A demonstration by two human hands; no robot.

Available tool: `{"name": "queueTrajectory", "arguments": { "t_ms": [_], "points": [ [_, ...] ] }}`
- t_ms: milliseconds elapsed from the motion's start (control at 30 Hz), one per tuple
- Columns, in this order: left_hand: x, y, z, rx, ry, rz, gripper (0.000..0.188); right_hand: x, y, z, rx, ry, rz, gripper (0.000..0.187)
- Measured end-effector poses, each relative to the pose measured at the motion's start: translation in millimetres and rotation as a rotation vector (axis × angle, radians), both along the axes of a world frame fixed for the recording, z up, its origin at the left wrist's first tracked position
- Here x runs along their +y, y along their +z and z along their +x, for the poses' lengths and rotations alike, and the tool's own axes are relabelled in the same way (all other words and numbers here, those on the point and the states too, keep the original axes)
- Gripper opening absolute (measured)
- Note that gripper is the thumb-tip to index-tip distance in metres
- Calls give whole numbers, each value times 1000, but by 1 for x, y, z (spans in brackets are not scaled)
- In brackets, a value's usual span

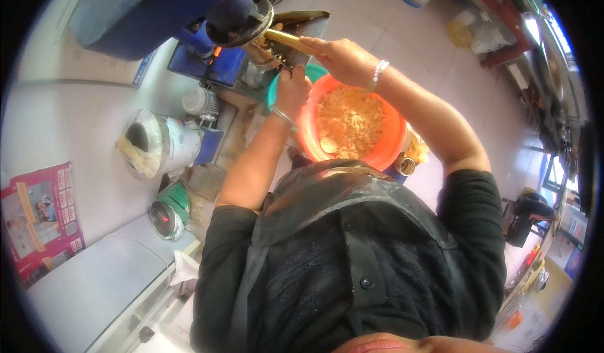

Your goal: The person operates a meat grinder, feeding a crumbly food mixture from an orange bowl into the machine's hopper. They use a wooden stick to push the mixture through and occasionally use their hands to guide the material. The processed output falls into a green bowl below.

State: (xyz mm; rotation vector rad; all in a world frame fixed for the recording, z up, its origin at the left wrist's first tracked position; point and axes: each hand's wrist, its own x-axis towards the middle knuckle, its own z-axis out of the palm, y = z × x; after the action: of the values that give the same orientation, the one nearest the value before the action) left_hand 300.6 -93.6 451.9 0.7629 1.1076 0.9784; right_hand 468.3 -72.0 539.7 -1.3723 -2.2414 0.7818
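"Where were the hands, exactly?"

"Both were up by the blue machine (145, 20). The right hand (345, 60) was closed around the end of a yellow stick (290, 40), its far end close under the round dark flange (242, 23). I couldn't tell whether it touched the metal."

"And the left hand (293, 92)?"

"Lower and nearer the body, with its fingers curled in. It seemed to grip a thin dark handle running to a metal piece (259, 55) below the flange, perhaps a scoop, but the fingers hid the join. The two hands were near each other, yet apart."

"What lay beneath?"

"An orange tub (395, 138) holding a crumbly tan mass (350, 123), right in front of the apron (371, 196), with a teal basin (272, 95) just beyond it, partly hidden by the left forearm."

"How was that step best done, in your judgement?"

"It looked like close work at the flange, so the stick needed a firm grip and short, controlled strokes. The left hand had to keep its piece level and steady below, clear of the stick's path. I judged it wise to keep fingers and the bracelet (379, 73) away from the machine, letting only the tools reach in."
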Motion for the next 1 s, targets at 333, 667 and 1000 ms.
{"name": "queueTrajectory", "arguments": {
  "t_ms": [333, 667, 1000],
  "points": [
    [12, -52, -11, 153, -14, 314, 22, 3, -6, 0, -32, 3, 15, 47],
    [26, -106, -33, 58, -196, 376, 22, 4, 14, -21, -420, 111, 67, 61],
    [3, -15, -1, 13, -6, 30, 25, 6, 16, -3, -410, -26, 69, 61]
  ]
}}
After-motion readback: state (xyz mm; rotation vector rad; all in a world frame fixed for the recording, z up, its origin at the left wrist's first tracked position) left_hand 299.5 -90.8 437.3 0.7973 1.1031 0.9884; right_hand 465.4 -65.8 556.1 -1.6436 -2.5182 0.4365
